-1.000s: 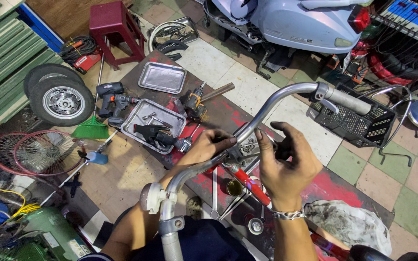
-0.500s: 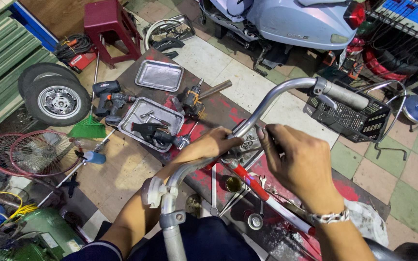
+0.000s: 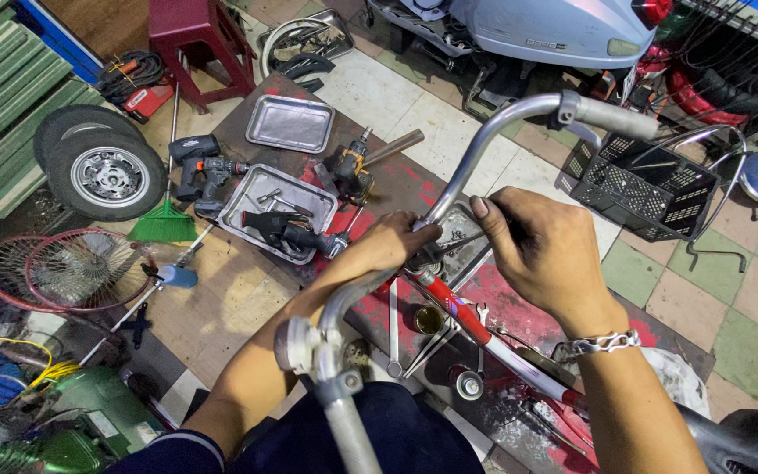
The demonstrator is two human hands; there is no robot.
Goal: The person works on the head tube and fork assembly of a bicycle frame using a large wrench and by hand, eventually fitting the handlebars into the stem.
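While I look down over the bicycle, my left hand [image 3: 388,248] and my right hand [image 3: 541,254] meet at the middle of the silver handlebar [image 3: 484,140], right above the red frame tube [image 3: 484,338]. Left fingers are curled tight around the clamp area at the bar's centre; right fingers are bunched narrow around something slim and dark, maybe a small wrench or key, though the knuckles hide it and I can't tell for sure. That bar is bent steel tube, so I judge it stiff, fairly light and a bit slick on the bare chrome; the sure places to take hold are the centre by the stem or the grey grip [image 3: 611,114] at the far end. Its long axis runs diagonally across my view, from the near end by my lap up and right to that grip, bowing upward in between. Just beyond the grip sits a black wire basket [image 3: 647,189]. Down on the floor lie two metal trays [image 3: 291,123], a cordless drill [image 3: 199,162] and a small wheel [image 3: 107,171].
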